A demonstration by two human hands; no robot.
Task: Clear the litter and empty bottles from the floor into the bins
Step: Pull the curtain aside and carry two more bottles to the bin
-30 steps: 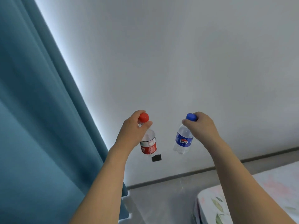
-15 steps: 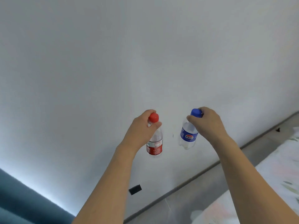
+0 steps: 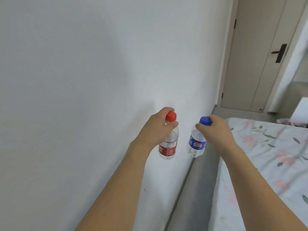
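My left hand grips the neck of a clear empty bottle with a red cap and red label, which hangs upright in front of the white wall. My right hand pinches the blue cap of a second clear empty bottle with a blue label, hanging slightly tilted beside the first. The two bottles are apart, a hand's width between them. No bin is in view.
A white wall fills the left. A bed with a floral sheet stands at the right, leaving a narrow strip of grey floor along the wall. A beige door with a dark handle is at the far end.
The view has swung right: the teal curtain and black wall patch have left the frame, and the door and more of the bed have come in. Both hands still hold their bottles.
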